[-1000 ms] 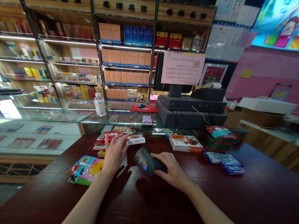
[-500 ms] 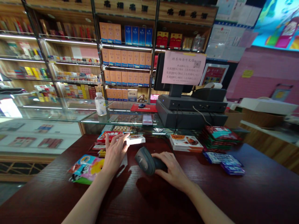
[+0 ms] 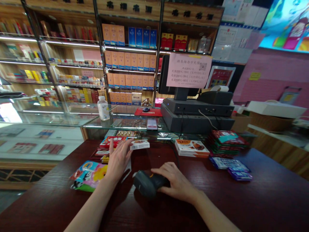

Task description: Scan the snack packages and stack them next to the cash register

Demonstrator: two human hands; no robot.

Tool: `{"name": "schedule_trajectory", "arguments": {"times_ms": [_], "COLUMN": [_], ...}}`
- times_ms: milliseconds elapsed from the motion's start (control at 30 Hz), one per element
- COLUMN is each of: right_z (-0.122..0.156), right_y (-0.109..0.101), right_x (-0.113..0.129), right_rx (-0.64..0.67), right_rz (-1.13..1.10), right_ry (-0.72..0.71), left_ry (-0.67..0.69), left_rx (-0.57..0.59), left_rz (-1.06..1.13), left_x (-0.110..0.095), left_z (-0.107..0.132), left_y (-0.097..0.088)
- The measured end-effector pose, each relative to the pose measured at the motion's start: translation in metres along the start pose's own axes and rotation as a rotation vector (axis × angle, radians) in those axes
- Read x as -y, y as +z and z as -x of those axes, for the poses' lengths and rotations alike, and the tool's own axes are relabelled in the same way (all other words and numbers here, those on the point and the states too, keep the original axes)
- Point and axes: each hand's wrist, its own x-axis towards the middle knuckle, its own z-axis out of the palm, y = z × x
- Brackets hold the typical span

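"What kind of place is this?"
"It is being a small shop."
"What is showing that?"
"Lit shelves (image 3: 21, 38) are holding rows of boxes (image 3: 130, 61). A glass counter (image 3: 125, 124) is showing more goods. A till (image 3: 196, 111) is sitting nearby, and a barcode scanner (image 3: 148, 183) is lying ready for ringing things up."

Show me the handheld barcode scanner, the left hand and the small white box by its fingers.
handheld barcode scanner (image 3: 146, 183), head view, on its dark grey head.
left hand (image 3: 117, 162), head view, on the back of the hand.
small white box (image 3: 140, 145), head view, on its top face.
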Motion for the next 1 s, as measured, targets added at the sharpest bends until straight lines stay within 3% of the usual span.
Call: {"name": "schedule_trajectory", "arguments": {"times_ms": [300, 500, 700, 1000], "right_z": [-0.001, 0.002, 0.004, -0.004], "right_y": [0.006, -0.007, -0.013, 0.000], "right_x": [-0.001, 0.001, -0.008, -0.027], "right_rx": [0.028, 0.030, -0.130, -0.362], "right_rz": [-0.025, -0.104, -0.179, -0.274], "right_ry": [-0.030, -0.019, 0.052, 0.220], "left_ry": [0.058, 0.058, 0.019, -0.213], "left_rx": [0.018, -0.019, -0.054, -0.158], "left_rz": [-0.046, -0.028, 0.119, 0.296], "left_x": [0.006, 0.011, 0.011, 0.004], "left_z": [0.002, 0.002, 0.002, -0.005], "left_y": [0.008, 0.011, 0.015, 0.009]}}
